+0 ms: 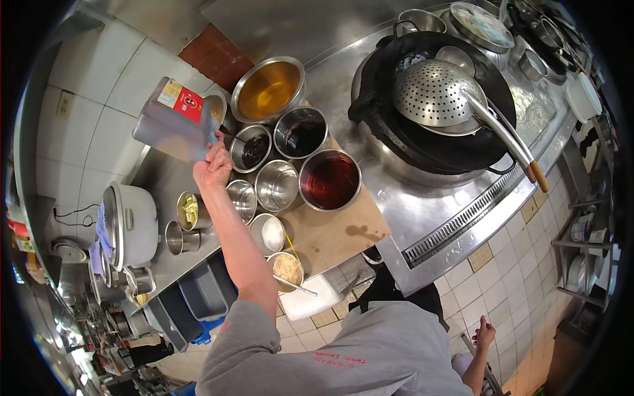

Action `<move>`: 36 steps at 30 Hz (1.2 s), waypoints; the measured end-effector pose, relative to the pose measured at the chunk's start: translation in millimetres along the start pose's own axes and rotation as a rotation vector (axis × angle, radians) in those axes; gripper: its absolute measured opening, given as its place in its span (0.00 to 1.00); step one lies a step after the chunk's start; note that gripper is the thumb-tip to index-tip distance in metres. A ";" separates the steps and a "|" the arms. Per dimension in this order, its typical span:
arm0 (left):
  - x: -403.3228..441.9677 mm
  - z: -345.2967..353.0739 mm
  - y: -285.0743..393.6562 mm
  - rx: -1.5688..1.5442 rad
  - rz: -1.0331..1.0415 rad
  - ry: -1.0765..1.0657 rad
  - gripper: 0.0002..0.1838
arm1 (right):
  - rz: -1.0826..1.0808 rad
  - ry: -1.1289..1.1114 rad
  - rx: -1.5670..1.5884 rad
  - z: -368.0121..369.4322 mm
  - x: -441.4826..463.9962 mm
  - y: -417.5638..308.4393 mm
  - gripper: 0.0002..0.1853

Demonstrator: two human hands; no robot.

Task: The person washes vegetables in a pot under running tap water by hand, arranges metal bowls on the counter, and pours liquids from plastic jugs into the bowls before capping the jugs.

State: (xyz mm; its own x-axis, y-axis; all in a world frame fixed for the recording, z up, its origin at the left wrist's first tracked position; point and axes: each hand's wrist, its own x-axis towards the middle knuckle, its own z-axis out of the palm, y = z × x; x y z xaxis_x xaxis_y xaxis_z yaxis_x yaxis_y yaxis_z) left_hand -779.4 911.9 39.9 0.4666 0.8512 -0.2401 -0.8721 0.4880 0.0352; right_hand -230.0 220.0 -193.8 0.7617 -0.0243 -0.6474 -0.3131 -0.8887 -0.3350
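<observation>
My left hand (214,162) is closed around a large translucent plastic jug (173,125) with a red and yellow label. The jug is tilted on its side, and some brownish liquid shows inside. Near this hand stand a metal pot of dark sauce (252,149) and, partly hidden behind the jug, a metal bowl (216,105). I cannot tell whether anything is flowing out. My right hand (485,332) hangs low by my side over the tiled floor, holding nothing, its fingers loosely bent and apart.
Metal pots of amber liquid (269,90), black liquid (300,133) and red liquid (329,179) crowd the counter. A large wok (370,132) holds a perforated strainer (432,92). A rice cooker (135,224) stands left; dark bins (206,290) sit below.
</observation>
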 end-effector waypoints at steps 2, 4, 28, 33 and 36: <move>-0.5 -0.8 0.7 0.000 -0.001 -0.004 0.17 | -0.013 0.012 0.003 1.2 2.4 1.4 0.28; 0.2 -12.3 0.9 -0.005 0.010 -0.008 0.17 | -0.025 0.010 0.006 4.9 6.5 3.0 0.27; 1.4 -19.3 -0.3 -0.023 -0.099 0.048 0.16 | -0.043 -0.046 -0.033 19.5 16.3 -5.8 0.30; 7.1 -41.4 -2.7 -0.044 -0.116 0.086 0.16 | -0.043 -0.032 -0.042 26.4 29.7 8.2 0.30; 10.7 -59.2 -1.3 -0.007 -0.105 0.170 0.15 | -0.036 -0.050 -0.022 22.7 37.6 18.8 0.30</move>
State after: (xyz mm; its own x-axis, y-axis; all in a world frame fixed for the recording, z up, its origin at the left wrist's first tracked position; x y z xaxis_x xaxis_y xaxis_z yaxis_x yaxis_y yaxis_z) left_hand -782.0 908.9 -20.2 0.5245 0.7503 -0.4025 -0.8210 0.5709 -0.0056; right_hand -220.1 212.8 -240.0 0.7427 0.0309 -0.6689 -0.2728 -0.8984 -0.3443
